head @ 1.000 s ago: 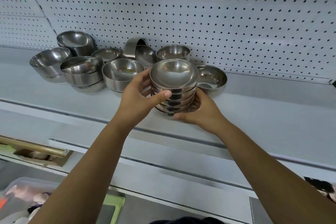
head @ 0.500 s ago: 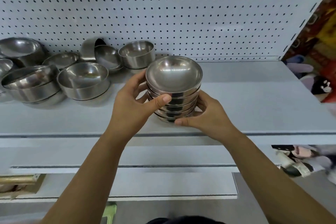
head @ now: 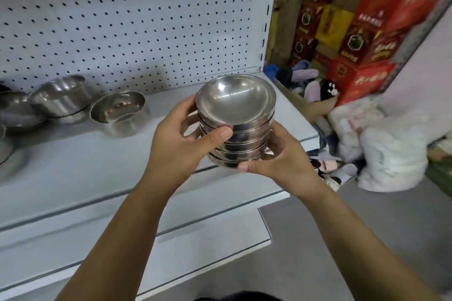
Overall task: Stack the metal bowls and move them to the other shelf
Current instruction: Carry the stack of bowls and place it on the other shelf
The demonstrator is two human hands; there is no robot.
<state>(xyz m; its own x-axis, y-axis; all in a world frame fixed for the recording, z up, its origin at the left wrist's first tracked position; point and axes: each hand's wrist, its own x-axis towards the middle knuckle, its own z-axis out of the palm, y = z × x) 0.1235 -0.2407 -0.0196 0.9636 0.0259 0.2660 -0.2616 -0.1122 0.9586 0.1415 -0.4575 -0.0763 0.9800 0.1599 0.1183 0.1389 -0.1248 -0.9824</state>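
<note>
A stack of several shiny metal bowls [head: 236,105] is held in the air above the right end of the grey shelf [head: 97,159]. My left hand [head: 181,144] grips the stack's left side, thumb across the front. From below on the right, my right hand [head: 281,161] cups it, fingers curled under the bottom bowl. More metal bowls [head: 117,107] stay on the shelf at the left, one of them a fluted bowl [head: 61,95], blurred.
A white pegboard wall [head: 134,19] backs the shelf. Lower shelves [head: 171,234] step out beneath it. Right of the shelf end are red and yellow cartons [head: 367,19], soft toys [head: 315,88], white plastic bags [head: 391,151] and grey floor [head: 318,239].
Both hands have carried the stack to the right, away from the loose bowls to the shelf's right end. The view has swung right, showing cartons and bags beside the shelf.
</note>
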